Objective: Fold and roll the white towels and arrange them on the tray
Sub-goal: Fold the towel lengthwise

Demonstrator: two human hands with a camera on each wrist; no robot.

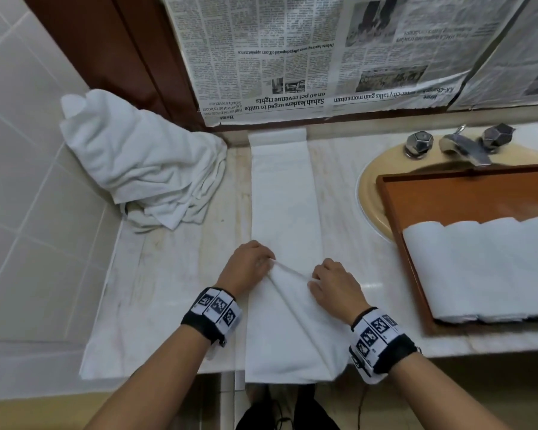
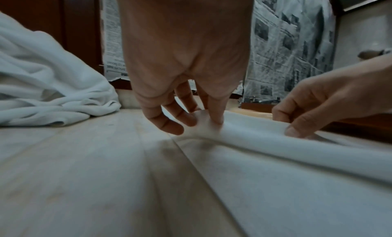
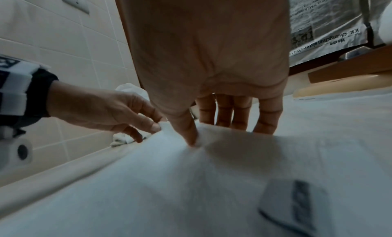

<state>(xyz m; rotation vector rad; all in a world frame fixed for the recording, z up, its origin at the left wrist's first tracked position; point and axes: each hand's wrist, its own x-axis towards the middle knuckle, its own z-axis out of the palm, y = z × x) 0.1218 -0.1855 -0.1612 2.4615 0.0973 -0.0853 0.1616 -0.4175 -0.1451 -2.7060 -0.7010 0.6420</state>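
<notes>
Two hands work at lower centre: the long folded white towel (image 1: 284, 193) is pinched taut between left hand (image 1: 246, 265) and right hand (image 1: 333, 282), apparently to start an even roll; the orange-brown wooden tray (image 1: 448, 193) waits right.

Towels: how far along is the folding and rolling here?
Done: several rolled towels lie side by side on the tray. In hand: a long folded towel is stretched across the counter; the left hand and right hand pinch its near end, seemingly starting a roll. Left: a heap of unfolded towels sits in the corner.
</notes>
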